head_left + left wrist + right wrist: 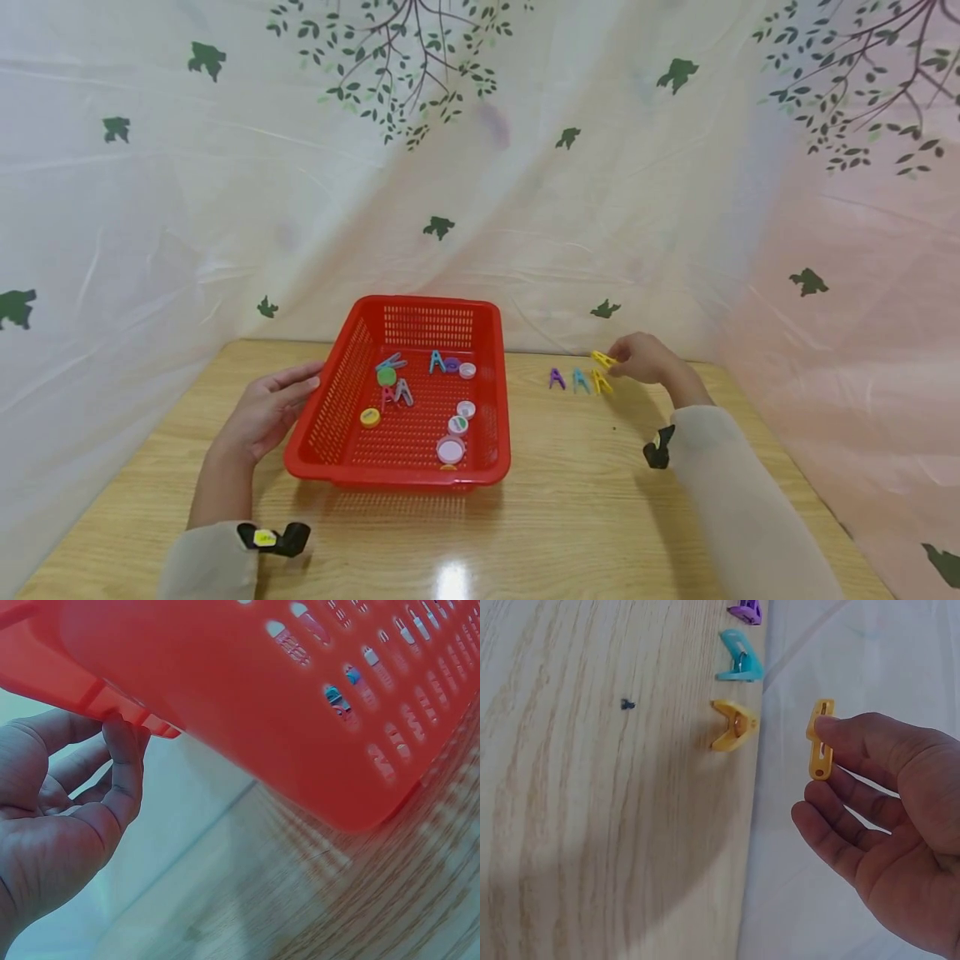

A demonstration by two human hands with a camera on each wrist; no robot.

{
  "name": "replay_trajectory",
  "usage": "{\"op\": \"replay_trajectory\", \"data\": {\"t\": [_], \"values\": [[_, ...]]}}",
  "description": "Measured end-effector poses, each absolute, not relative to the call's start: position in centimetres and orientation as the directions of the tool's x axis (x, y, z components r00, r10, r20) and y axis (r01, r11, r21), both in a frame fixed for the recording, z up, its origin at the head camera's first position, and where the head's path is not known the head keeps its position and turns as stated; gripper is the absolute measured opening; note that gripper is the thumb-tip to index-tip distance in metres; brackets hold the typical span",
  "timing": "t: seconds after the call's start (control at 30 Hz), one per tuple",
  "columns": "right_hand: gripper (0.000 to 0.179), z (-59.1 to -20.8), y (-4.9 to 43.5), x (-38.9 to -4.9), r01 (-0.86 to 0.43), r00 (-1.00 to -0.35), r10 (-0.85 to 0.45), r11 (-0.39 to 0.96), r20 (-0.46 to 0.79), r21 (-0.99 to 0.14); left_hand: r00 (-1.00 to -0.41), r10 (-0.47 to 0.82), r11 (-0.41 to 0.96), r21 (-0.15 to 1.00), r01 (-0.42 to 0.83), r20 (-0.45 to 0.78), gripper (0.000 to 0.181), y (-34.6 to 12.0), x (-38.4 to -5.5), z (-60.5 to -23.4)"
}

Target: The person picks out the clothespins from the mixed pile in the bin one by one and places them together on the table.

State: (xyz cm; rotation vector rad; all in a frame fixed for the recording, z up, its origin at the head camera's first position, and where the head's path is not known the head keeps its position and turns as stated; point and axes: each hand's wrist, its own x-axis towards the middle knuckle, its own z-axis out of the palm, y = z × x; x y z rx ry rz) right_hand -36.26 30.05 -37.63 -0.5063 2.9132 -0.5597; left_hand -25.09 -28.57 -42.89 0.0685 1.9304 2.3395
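My left hand (262,408) touches the left rim of the red plastic basket (498,433) with its fingertips. In the left wrist view, the fingers (124,761) meet the rim from below and do not visibly wrap it. My right hand (647,360) pinches a yellow clothespin (821,746) between thumb and fingers, held above the table's far edge. Close by on the table stand another yellow clothespin (601,382), a light blue clothespin (581,381) and a purple clothespin (557,378), in a row.
Inside the basket lie several clothespins, among them a blue one (437,362) and a grey one (404,392), and several bottle caps such as a yellow cap (370,417). A patterned cloth (525,208) hangs behind the wooden table (570,517). A small dark speck (628,704) lies nearby.
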Motion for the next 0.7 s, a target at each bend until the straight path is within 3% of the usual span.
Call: {"op": "replay_trajectory", "data": {"t": [0.7], "values": [[0.043,-42.2,33.6,-35.9,-0.137,-0.981,-0.187,0.864,-0.055,-0.485,-0.993,0.115,-0.186,0.981,-0.06,-0.039,0.043,-28.6,-25.3,-42.7]]}}
